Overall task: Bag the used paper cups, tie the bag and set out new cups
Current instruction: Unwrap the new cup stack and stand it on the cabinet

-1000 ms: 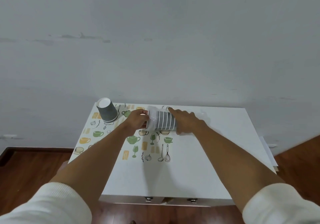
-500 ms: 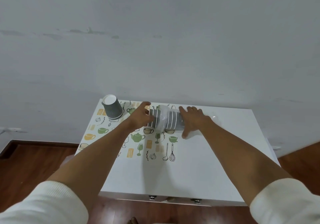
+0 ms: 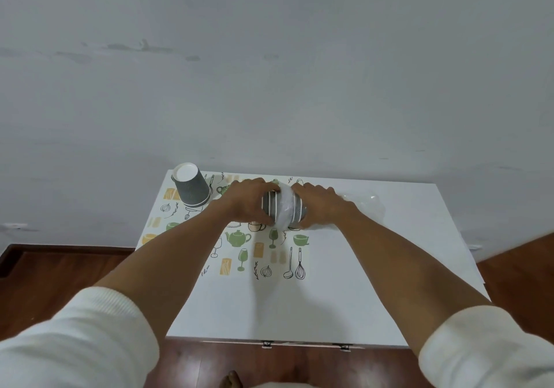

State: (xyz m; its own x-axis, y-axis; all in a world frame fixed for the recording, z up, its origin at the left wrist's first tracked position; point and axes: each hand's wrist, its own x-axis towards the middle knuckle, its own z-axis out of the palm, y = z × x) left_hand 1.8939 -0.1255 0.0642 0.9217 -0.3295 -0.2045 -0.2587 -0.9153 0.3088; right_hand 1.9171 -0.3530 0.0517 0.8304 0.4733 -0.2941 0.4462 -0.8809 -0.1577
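A nested stack of grey paper cups (image 3: 283, 210), lying sideways on the patterned table (image 3: 374, 267), is gripped at each end by the left hand (image 3: 245, 203) and right hand (image 3: 319, 206), apparently to work its clear plastic bag (image 3: 364, 206). Left of the stack, one grey cup (image 3: 192, 189) stands inverted.
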